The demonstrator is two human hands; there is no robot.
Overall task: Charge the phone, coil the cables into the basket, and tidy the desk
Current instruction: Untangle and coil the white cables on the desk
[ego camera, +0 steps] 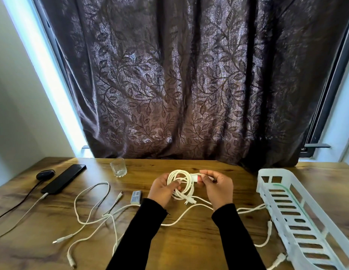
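Observation:
Above the middle of the wooden desk (189, 240), my left hand (163, 190) grips a coiled white cable (186, 182). My right hand (216, 185) pinches that cable's plug end, which shows a red mark, at the coil's right side. A black phone (63, 179) lies at the far left with a white cable (29, 209) plugged into its near end. Several loose white cables (95, 213) sprawl across the desk in front of me. A white slotted plastic basket (294, 215) stands at the right, holding no cables.
A clear drinking glass (118, 167) stands behind the cables. A small black case (45, 174) sits left of the phone, with a black cord running off the left edge. A small grey box (136, 197) lies by my left wrist. A dark curtain hangs behind the desk.

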